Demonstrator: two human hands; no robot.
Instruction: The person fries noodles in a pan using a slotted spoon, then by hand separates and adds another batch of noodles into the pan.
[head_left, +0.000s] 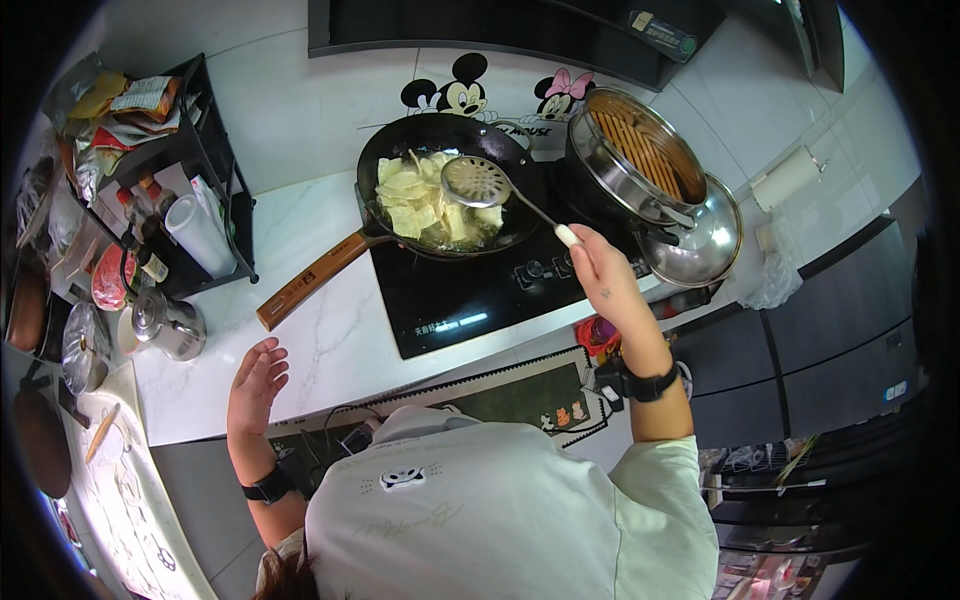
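My right hand (600, 274) grips the white handle of a slotted metal skimmer (477, 181). The skimmer's round head is over the right part of pale, flat food pieces (405, 191) in a black wok (450, 127). Bubbling oil shows around the pieces. The wok sits on a black glass cooktop (450, 315), its wooden handle (311, 281) pointing towards the lower left. Just below that handle's end, my left hand (259, 379) hangs near the counter's front edge with fingers loosely curled, holding nothing.
A metal steamer pot (630, 169) with a slatted rack stands right of the wok, a lid (694, 240) beside it. At left are a metal pitcher (172, 326) and a black rack (217, 150) with bottles and packets. A range hood (480, 30) hangs above.
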